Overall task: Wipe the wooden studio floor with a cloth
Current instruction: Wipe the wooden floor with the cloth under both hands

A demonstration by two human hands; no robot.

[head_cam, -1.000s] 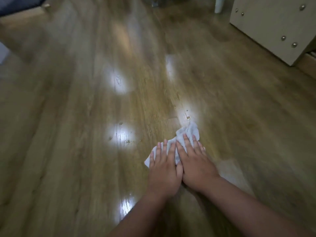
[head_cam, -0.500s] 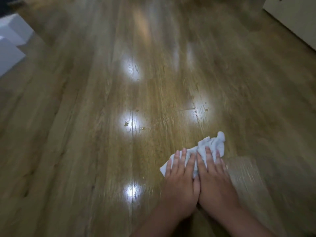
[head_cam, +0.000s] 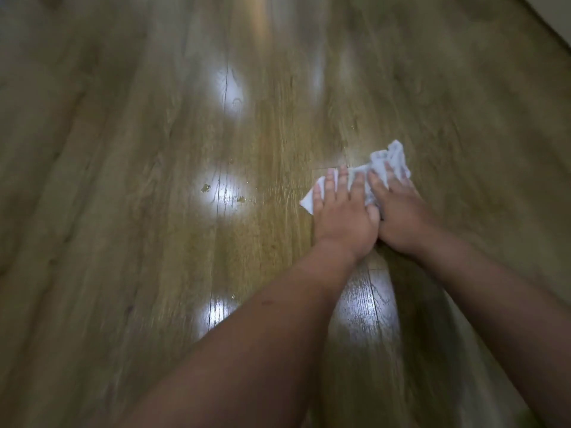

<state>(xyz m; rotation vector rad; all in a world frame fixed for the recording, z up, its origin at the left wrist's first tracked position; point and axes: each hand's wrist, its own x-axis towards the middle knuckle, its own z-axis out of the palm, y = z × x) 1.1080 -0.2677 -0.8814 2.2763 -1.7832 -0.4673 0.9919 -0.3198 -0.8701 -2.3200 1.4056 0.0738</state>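
From the head view, your left hand (head_cam: 341, 219) and right hand (head_cam: 398, 216) lie side by side, fingers straight, pressing the white cloth (head_cam: 387, 162) flat on the wooden floor (head_cam: 154, 211). Palms hide most of it; motion blur smears the boards.
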